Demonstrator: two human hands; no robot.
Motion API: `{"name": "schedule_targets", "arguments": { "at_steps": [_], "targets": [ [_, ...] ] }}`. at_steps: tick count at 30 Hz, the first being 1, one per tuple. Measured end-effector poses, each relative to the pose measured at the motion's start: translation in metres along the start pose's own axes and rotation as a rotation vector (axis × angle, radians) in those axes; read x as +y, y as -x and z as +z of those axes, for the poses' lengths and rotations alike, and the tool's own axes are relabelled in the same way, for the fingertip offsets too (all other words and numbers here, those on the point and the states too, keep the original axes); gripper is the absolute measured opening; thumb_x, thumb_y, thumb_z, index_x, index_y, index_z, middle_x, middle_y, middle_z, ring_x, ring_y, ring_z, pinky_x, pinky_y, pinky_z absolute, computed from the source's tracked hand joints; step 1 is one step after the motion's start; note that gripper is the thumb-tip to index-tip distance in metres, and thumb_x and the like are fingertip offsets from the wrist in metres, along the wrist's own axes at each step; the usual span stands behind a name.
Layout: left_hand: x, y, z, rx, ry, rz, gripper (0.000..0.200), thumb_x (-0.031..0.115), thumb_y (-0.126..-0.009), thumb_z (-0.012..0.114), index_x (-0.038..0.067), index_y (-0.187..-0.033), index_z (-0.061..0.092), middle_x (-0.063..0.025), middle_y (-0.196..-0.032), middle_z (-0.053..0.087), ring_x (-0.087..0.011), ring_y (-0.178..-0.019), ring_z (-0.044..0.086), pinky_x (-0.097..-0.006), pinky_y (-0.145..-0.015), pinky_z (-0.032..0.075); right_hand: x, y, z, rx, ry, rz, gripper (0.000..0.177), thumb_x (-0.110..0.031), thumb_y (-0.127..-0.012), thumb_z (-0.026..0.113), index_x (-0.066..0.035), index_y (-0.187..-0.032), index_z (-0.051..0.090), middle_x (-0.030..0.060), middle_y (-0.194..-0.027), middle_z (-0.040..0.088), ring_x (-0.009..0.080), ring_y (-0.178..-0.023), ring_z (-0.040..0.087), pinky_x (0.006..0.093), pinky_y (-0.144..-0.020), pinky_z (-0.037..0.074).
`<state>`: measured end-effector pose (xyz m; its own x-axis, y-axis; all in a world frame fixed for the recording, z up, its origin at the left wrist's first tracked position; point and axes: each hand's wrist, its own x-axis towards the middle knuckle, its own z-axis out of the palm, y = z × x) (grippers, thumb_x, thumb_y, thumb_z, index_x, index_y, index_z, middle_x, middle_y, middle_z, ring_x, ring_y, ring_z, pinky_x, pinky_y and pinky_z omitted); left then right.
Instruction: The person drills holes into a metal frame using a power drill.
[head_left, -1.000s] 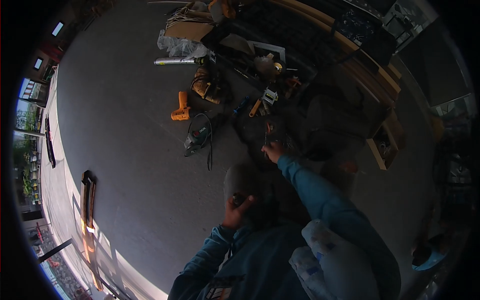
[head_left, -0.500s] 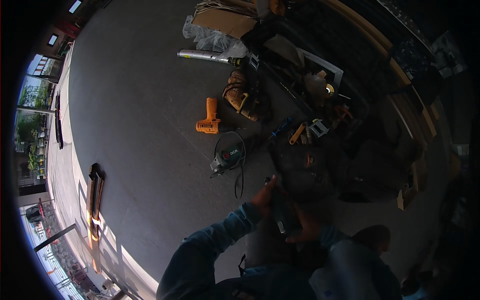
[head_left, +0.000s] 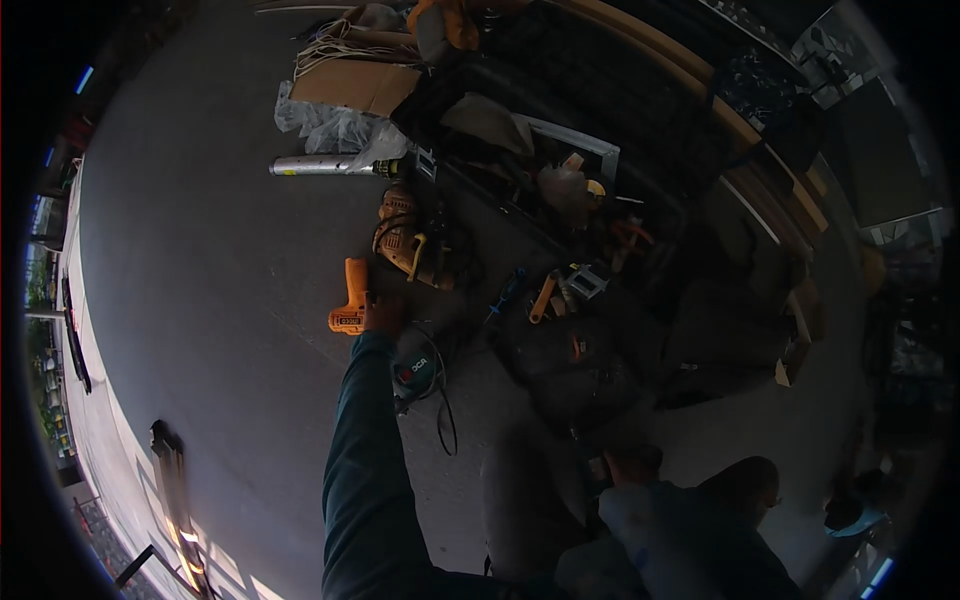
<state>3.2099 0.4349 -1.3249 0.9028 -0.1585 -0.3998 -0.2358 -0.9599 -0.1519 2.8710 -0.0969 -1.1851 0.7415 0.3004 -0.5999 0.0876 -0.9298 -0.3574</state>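
At the front of an orange cordless drill [head_left: 348, 312] lying on the floor is my left hand [head_left: 384, 314], covering its chuck end; the fingers are too dark to make out. Near my body, my right hand [head_left: 632, 466] is closed around a dark green power tool [head_left: 598, 468], mostly lost in shadow. A green grinder [head_left: 414, 372] with a looped cord lies just below my left hand. Above it sits a yellow-brown corded power tool [head_left: 400, 236].
A blue screwdriver [head_left: 507, 295], an orange-handled tool [head_left: 543, 298] and a dark bag [head_left: 570, 365] lie mid-floor. Behind are a silver tube [head_left: 320, 165], plastic wrap, cardboard [head_left: 355, 85] and a dark case of parts. Long boards run along the right.
My left hand has left the green tool and reached forward to the orange drill. My right hand still has the green tool. The view has shifted, moving the floor items left and down.
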Motion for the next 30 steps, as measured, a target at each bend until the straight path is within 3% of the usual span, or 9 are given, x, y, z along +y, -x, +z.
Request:
{"name": "schedule_targets", "arguments": {
  "at_steps": [2,6,8,16,18,21,25,27,30],
  "targets": [
    [-0.006,0.031,-0.026,0.196,0.062,0.007,0.039,0.020,-0.077,0.065,0.012,-0.113,0.053,-0.0092,-0.108,0.059,-0.0289,-0.111,0.053,-0.0548,-0.103,0.030,0.000,-0.006,-0.007,-0.277,0.173,0.011,0.058,-0.011,-0.090,0.042,-0.006,-0.145,0.024,0.0225,-0.135,0.044,0.0381,-0.119,0.047,0.0454,-0.104,0.035],
    [-0.054,0.081,-0.035,0.342,0.707,-0.316,0.028,0.012,-0.073,0.066,0.006,-0.098,0.053,-0.0096,-0.096,0.061,-0.0276,-0.101,0.058,-0.0423,-0.092,0.042,0.012,-0.006,0.002,-0.175,0.097,-0.037,0.066,-0.013,-0.083,0.057,-0.008,-0.143,0.029,0.0233,-0.129,0.049,0.0397,-0.118,0.048,0.0452,-0.101,0.038],
    [-0.070,0.141,-0.037,0.352,1.472,-0.289,0.027,0.002,-0.070,0.067,0.005,-0.093,0.053,-0.0071,-0.086,0.060,-0.0210,-0.087,0.061,-0.0351,-0.081,0.048,0.020,-0.012,0.015,-0.150,0.166,-0.008,0.074,-0.013,-0.079,0.062,-0.004,-0.143,0.026,0.0245,-0.131,0.046,0.0407,-0.120,0.046,0.0457,-0.102,0.038],
    [0.015,0.275,-0.036,0.419,1.624,-0.550,0.028,0.012,-0.072,0.076,0.003,-0.089,0.056,-0.0041,-0.076,0.057,-0.0183,-0.063,0.059,-0.0321,-0.058,0.050,0.002,-0.043,-0.003,-0.240,-0.042,0.128,0.077,-0.027,-0.078,0.068,-0.010,-0.143,0.029,0.0219,-0.139,0.039,0.0406,-0.126,0.040,0.0449,-0.106,0.034],
    [0.028,0.296,-0.034,0.188,0.875,-0.599,0.042,0.031,-0.065,0.086,0.001,-0.078,0.061,-0.0082,-0.067,0.062,-0.0188,-0.061,0.060,-0.0367,-0.060,0.051,-0.004,-0.046,-0.002,-0.140,-0.094,0.090,0.076,-0.029,-0.077,0.071,-0.010,-0.140,0.033,0.0214,-0.138,0.040,0.0405,-0.125,0.041,0.0447,-0.105,0.036],
    [0.036,0.342,-0.023,-0.213,0.746,-0.554,0.053,0.047,-0.064,0.083,0.000,-0.063,0.060,-0.0053,-0.061,0.060,-0.0198,-0.054,0.059,-0.0357,-0.056,0.050,-0.022,-0.045,-0.014,-0.057,-0.326,-0.010,0.065,-0.027,-0.077,0.070,-0.009,-0.133,0.041,0.0200,-0.131,0.045,0.0374,-0.120,0.046,0.0437,-0.100,0.040],
    [0.058,0.417,-0.049,-0.416,1.064,-0.593,0.049,0.048,-0.073,0.076,0.002,-0.066,0.061,-0.0082,-0.066,0.061,-0.0236,-0.056,0.059,-0.0380,-0.056,0.050,-0.082,0.002,-0.066,-0.189,-0.508,-0.434,0.062,-0.024,-0.077,0.070,-0.009,-0.131,0.043,0.0176,-0.124,0.048,0.0308,-0.114,0.050,0.0400,-0.094,0.043],
    [0.098,0.454,-0.143,-0.217,1.819,-0.458,0.040,0.043,-0.081,0.067,0.005,-0.072,0.060,-0.0062,-0.067,0.060,-0.0247,-0.063,0.060,-0.0396,-0.064,0.050,-0.122,0.035,-0.074,-0.170,-0.433,-0.702,0.069,-0.026,-0.075,0.071,-0.007,-0.134,0.040,0.0160,-0.127,0.047,0.0304,-0.115,0.050,0.0421,-0.100,0.039],
    [0.162,0.485,-0.262,0.112,2.434,-0.105,0.033,0.037,-0.085,0.061,0.007,-0.074,0.054,-0.0037,-0.066,0.053,-0.0211,-0.064,0.052,-0.0373,-0.071,0.047,-0.189,0.082,-0.106,0.371,-0.325,-1.207,0.076,-0.030,-0.076,0.071,-0.004,-0.138,0.034,0.0144,-0.134,0.043,0.0295,-0.122,0.045,0.0494,-0.108,0.025]
  ]
}}
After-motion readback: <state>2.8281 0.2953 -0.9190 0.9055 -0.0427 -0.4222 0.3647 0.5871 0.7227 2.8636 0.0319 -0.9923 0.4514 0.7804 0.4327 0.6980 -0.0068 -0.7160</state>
